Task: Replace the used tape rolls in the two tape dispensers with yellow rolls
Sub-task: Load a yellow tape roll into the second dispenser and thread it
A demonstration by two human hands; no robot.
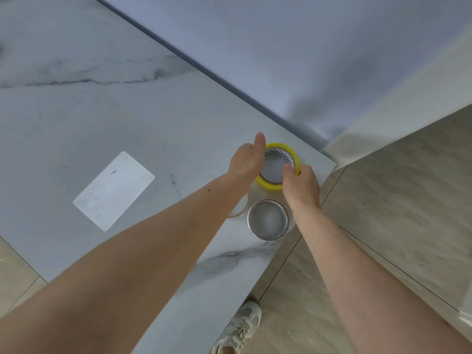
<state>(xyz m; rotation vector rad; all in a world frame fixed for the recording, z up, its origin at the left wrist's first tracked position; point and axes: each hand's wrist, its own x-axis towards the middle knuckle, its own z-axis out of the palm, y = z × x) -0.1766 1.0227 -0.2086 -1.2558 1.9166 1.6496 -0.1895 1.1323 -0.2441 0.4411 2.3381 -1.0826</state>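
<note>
A yellow tape roll (293, 153) lies flat near the far right corner of the marble table (127, 118). My left hand (246, 162) grips its left side, thumb raised along the rim. My right hand (302, 183) pinches its right edge, thumb inside the core. Just nearer, a clear tape roll (268, 218) with a pale core stands on the table. Another clear roll (238, 209) peeks out from under my left forearm, mostly hidden. No tape dispenser is in view.
A white card-like rectangle (113, 191) lies on the table to the left. The table's right edge runs close beside the rolls, with tiled floor (396, 200) beyond. A sneaker (241, 328) stands on the floor below the table edge. A wall (306, 47) rises behind.
</note>
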